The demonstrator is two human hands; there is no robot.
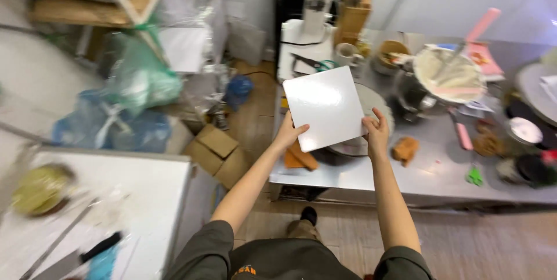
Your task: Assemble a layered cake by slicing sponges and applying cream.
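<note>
The room is a crowded workshop kitchen with a wooden floor and white walls. At the left, a white table [145,199] carries a blurred round greenish thing [40,187] and a dark-handled knife [98,247] near its front edge. Behind it, on the floor, lie green and blue plastic bags [130,94] and a brown cardboard box [217,152].

In the middle, the left hand [288,134] grips the lower left edge of a white square board [326,106], and the right hand [376,135] grips its lower right edge. The two hands are well apart, each one closed on the board, which is tilted and held in the air above the left front part of the steel table [429,178]. Under the board a round turntable [371,123] is partly seen.

At the back edge stands a white mixer [310,24]. Further right a metal bowl of cream [447,74] holds a pink spatula [478,27]. A brown cloth [405,148] lies just beside the right hand, and a small green thing [474,175] lies near the front edge.
</note>
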